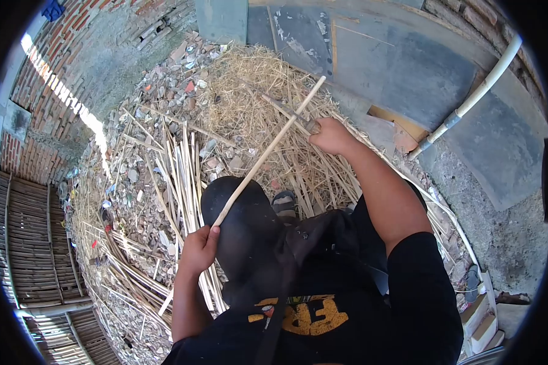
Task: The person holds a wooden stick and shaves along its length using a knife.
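My left hand (199,248) is closed round the lower end of a long pale bamboo strip (262,159), which slants up and to the right across my dark-clothed knee. In my right hand (333,136), fingers wrapped round its handle, is a knife (281,107) with its blade pointing up and left. The blade crosses the strip near its upper end; whether they touch I cannot tell. Beneath them lies a heap of thin bamboo shavings (249,85). A bundle of split bamboo strips (186,164) lies on the ground left of my knee.
Rubble and stones (134,188) cover the ground at the left, with more bamboo strips (125,258) on it. A brick wall (97,67) and a slatted bamboo panel (30,243) stand at the left. Grey boards (402,61) and a white pipe (472,100) are at the right.
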Tool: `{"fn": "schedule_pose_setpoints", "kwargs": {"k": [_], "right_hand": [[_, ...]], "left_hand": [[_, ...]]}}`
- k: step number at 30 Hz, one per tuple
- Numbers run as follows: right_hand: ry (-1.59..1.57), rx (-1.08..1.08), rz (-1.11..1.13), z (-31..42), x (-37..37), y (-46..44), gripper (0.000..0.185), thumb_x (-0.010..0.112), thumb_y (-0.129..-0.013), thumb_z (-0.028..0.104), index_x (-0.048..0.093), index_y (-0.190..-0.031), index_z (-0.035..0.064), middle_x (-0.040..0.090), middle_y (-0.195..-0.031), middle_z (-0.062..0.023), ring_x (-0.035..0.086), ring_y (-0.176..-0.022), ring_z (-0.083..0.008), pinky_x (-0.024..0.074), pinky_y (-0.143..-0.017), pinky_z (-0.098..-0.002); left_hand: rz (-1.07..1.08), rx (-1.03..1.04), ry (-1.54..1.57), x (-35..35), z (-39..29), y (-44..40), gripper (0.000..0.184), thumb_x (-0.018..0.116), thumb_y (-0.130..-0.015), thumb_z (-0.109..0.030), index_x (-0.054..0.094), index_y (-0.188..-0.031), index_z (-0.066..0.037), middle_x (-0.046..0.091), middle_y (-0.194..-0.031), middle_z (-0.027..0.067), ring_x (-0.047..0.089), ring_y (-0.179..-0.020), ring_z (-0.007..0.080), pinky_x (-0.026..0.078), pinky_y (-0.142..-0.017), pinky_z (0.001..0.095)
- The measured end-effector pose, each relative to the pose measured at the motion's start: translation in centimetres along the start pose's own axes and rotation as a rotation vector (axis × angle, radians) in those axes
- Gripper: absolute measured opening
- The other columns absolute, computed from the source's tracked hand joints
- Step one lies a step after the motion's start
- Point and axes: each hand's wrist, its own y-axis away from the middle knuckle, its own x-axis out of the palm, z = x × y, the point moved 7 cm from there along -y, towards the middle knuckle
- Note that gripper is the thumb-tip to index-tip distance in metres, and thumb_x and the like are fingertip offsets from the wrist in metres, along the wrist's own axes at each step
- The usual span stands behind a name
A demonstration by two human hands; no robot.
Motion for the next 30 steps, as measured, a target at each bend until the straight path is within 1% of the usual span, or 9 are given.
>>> {"fn": "schedule_pose_setpoints", "kwargs": {"k": [3,7,10,14,18,21,24,27,30], "right_hand": [[0.003,-0.137,0.108,5.6,0.0,2.8,0.044,0.077,-0.078,0.032,0.074,-0.114,0.0062,0.075,-0.098,-0.0201,0.071,-0.091,-0.0413,0.0566,-0.083,-0.0471],[0.342,-0.304,0.170,8.8,-0.3,5.2,0.033,0.076,-0.080,0.028,0.073,-0.104,0.0054,0.074,-0.090,-0.0183,0.070,-0.085,-0.0409,0.0556,-0.077,-0.0476],[-0.056,-0.090,0.075,2.0,0.7,1.0,0.037,0.076,-0.080,0.029,0.073,-0.105,0.0025,0.074,-0.091,-0.0201,0.071,-0.086,-0.0401,0.0561,-0.079,-0.0466],[0.027,-0.027,-0.128,-0.9,-0.9,-0.5,0.039,0.074,-0.082,0.027,0.073,-0.110,0.0008,0.074,-0.091,-0.0215,0.071,-0.086,-0.0388,0.0561,-0.081,-0.0449],[-0.049,-0.071,-0.005,3.7,-1.1,1.9,0.033,0.074,-0.080,0.028,0.073,-0.104,0.0048,0.073,-0.091,-0.0188,0.071,-0.090,-0.0395,0.0563,-0.082,-0.0469],[0.173,-0.195,0.173,8.6,-0.7,5.4,0.028,0.070,-0.081,0.022,0.072,-0.105,0.0071,0.074,-0.096,-0.0173,0.071,-0.093,-0.0393,0.0572,-0.085,-0.0484],[0.373,-0.373,0.180,9.4,-0.4,5.7,0.034,0.076,-0.079,0.028,0.073,-0.103,0.0053,0.073,-0.088,-0.0186,0.071,-0.087,-0.0392,0.0558,-0.079,-0.0467],[-0.003,-0.092,0.236,3.6,-0.6,2.1,0.036,0.070,-0.080,0.022,0.072,-0.111,0.0052,0.075,-0.104,-0.0192,0.071,-0.097,-0.0402,0.0572,-0.087,-0.0471],[0.037,0.001,0.072,1.4,-1.5,0.6,0.039,0.070,-0.079,0.022,0.072,-0.114,0.0040,0.075,-0.105,-0.0206,0.071,-0.097,-0.0401,0.0566,-0.088,-0.0473]], "left_hand": [[0.007,0.000,0.128,0.9,0.1,-0.3,0.055,0.056,-0.109,-0.041,0.058,-0.076,0.002,0.050,-0.057,0.0083,0.045,-0.058,0.0150,0.041,-0.055,0.0389],[0.005,0.052,0.121,1.2,0.7,-0.6,0.054,0.057,-0.109,-0.040,0.056,-0.074,0.002,0.049,-0.056,0.0095,0.044,-0.055,0.0149,0.038,-0.053,0.0392],[-0.044,0.021,0.119,1.4,1.3,-0.4,0.054,0.057,-0.109,-0.039,0.055,-0.073,0.001,0.050,-0.055,0.0120,0.044,-0.053,0.0168,0.039,-0.053,0.0401],[-0.060,0.024,0.080,1.0,1.9,-0.2,0.052,0.058,-0.108,-0.037,0.055,-0.073,0.001,0.050,-0.056,0.0137,0.044,-0.053,0.0179,0.039,-0.053,0.0403],[-0.037,0.020,0.129,1.1,1.6,-0.4,0.051,0.058,-0.109,-0.036,0.054,-0.073,0.000,0.048,-0.056,0.0094,0.043,-0.055,0.0149,0.039,-0.053,0.0388],[-0.027,0.027,0.173,1.7,1.9,-0.7,0.051,0.057,-0.109,-0.036,0.054,-0.073,0.000,0.048,-0.057,0.0071,0.044,-0.057,0.0124,0.039,-0.053,0.0376],[0.002,0.043,0.161,1.6,2.0,-0.8,0.051,0.057,-0.109,-0.036,0.055,-0.074,0.001,0.049,-0.057,0.0071,0.045,-0.058,0.0119,0.039,-0.053,0.0373],[0.001,0.000,0.232,1.7,2.3,-0.6,0.051,0.055,-0.110,-0.037,0.061,-0.078,0.002,0.052,-0.060,0.0033,0.047,-0.060,0.0105,0.041,-0.055,0.0352],[0.003,-0.034,0.238,1.2,2.1,-0.7,0.051,0.053,-0.111,-0.039,0.064,-0.083,0.003,0.054,-0.063,0.0002,0.049,-0.063,0.0091,0.042,-0.058,0.0330]]}}
